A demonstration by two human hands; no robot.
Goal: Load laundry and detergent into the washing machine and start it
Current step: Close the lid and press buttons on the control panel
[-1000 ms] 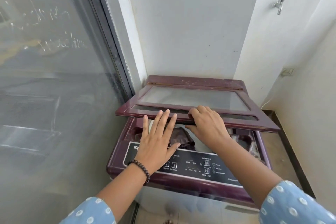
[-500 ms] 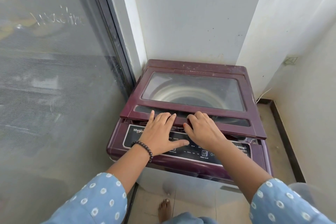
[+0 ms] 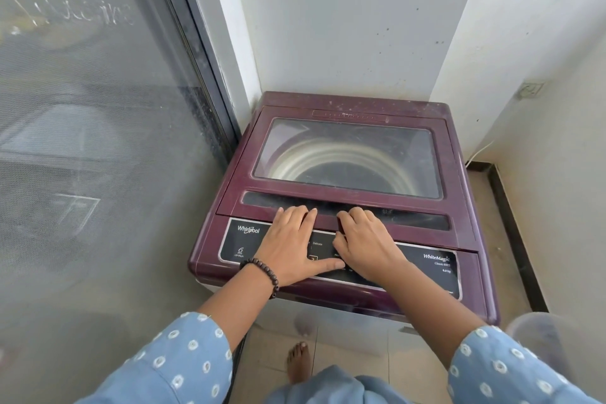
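The maroon washing machine [image 3: 344,193] stands in the far corner, its glass lid [image 3: 347,157] shut flat. Both the left hand [image 3: 290,248] and right hand [image 3: 364,244] rest on the lid's near edge, fingers fairly straight, gripping nothing.

Bright, even daylight throughout, with soft faint shadows, pale hazy reflections on the glass door [image 3: 98,141] at left, strong wide-angle bending toward the edges, and slight blur on the near sleeves [image 3: 173,367].
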